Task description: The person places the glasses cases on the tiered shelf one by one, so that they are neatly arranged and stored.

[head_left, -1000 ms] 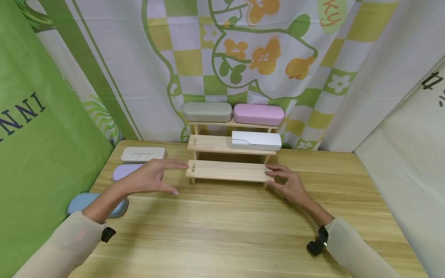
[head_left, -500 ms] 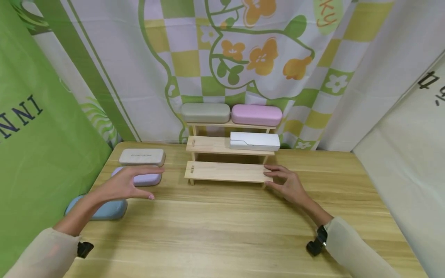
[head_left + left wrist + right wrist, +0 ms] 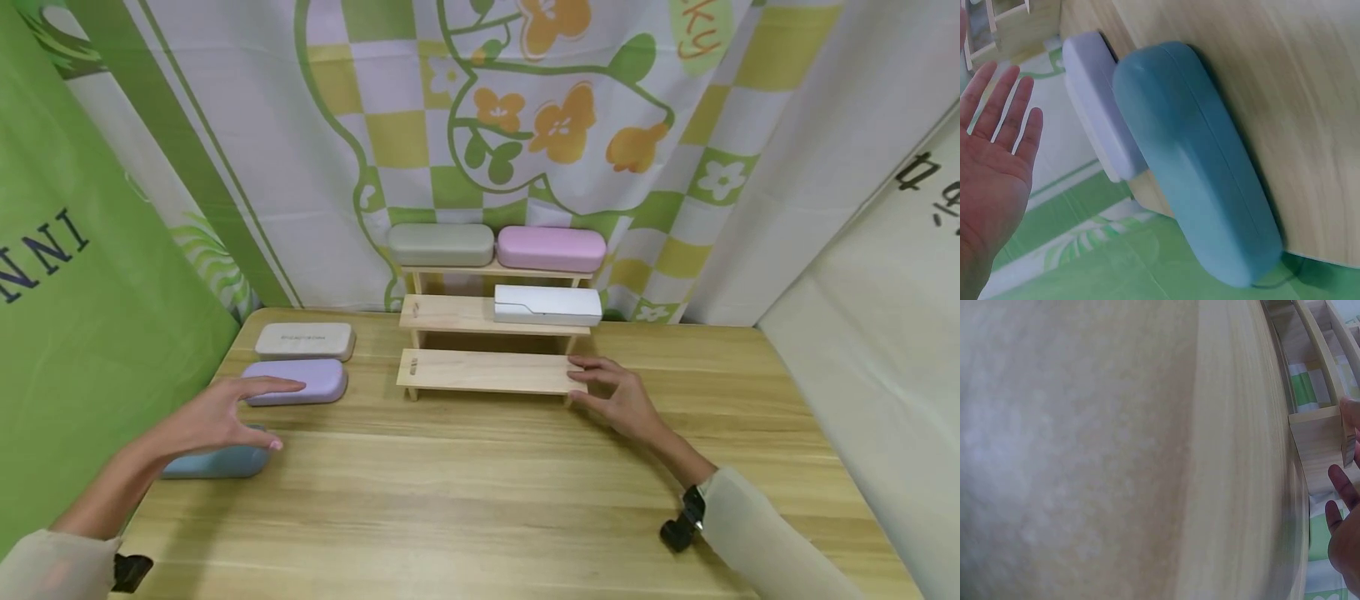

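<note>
My left hand [image 3: 213, 421] is held above a blue glasses case [image 3: 1191, 162], fingers extended and thumb spread apart, with nothing in its grasp. In the head view the hand covers part of that case, and its fingertips overlap a lavender glasses case [image 3: 318, 382]. Over at the stand, my right hand [image 3: 621, 402] pinches the right end of the lowest shelf of a three-step wooden stand [image 3: 480, 371], thumb below and fingers on top. That shelf is bare. The middle shelf carries a white glasses case [image 3: 547, 304] on its right half.
On the top shelf sit a grey-green case [image 3: 441, 245] and a pink case [image 3: 551, 248], side by side. A cream case [image 3: 303, 340] lies behind the lavender one at the table's left. Patterned curtain [image 3: 405, 137] hangs right behind the stand.
My left hand has left the left end of the lowest shelf and moved left and toward me, over the blue glasses case. The right hand keeps its hold on the stand.
</note>
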The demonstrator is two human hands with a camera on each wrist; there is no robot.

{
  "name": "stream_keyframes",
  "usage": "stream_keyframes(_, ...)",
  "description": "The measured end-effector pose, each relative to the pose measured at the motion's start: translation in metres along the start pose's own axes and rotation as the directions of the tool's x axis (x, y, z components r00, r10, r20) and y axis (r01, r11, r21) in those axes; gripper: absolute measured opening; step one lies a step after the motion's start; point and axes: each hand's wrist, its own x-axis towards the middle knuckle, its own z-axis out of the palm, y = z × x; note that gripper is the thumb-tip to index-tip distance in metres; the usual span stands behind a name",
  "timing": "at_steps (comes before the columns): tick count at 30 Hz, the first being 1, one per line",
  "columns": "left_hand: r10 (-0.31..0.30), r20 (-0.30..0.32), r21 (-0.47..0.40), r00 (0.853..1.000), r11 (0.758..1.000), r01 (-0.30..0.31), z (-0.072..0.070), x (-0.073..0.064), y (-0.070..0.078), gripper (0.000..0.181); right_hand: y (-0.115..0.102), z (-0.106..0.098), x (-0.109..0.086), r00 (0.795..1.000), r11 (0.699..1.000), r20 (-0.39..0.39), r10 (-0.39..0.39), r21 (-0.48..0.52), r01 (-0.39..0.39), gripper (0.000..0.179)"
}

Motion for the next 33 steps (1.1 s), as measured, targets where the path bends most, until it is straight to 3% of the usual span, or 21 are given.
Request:
stream_keyframes(5, 0.011, 0.0, 0.023, 1.0, 1.0, -0.011, -0.002, -0.013, -0.006, 0.08, 0.003, 0.0, -0.001, 1.0, 1.0, 0.002, 0.007, -0.006, -0.007, 0.034)
stream_keyframes(14, -0.045, 0.005, 0.039, 0.999, 0.998, 0.045, -0.002, -0.033, -0.015, 0.093, 0.002, 0.001, 0.0, 1.0, 1.0, -0.009, -0.005, -0.011, 0.005, 0.033)
stream_keyframes(27, 0.102, -0.027, -0.044, 0.994, 0.994, -0.103, -0.005, -0.054, -0.04, 0.099, 0.001, 0.0, 0.0, 1.0, 1.0, -0.003, 0.005, -0.02, -0.005, 0.034)
stream_keyframes(33, 0.088, -0.062, 0.004, 0.994, 0.996, -0.088, -0.004, -0.065, -0.05, 0.101, 0.002, 0.0, -0.001, 1.0, 1.0, -0.003, 0.004, -0.018, -0.004, 0.033)
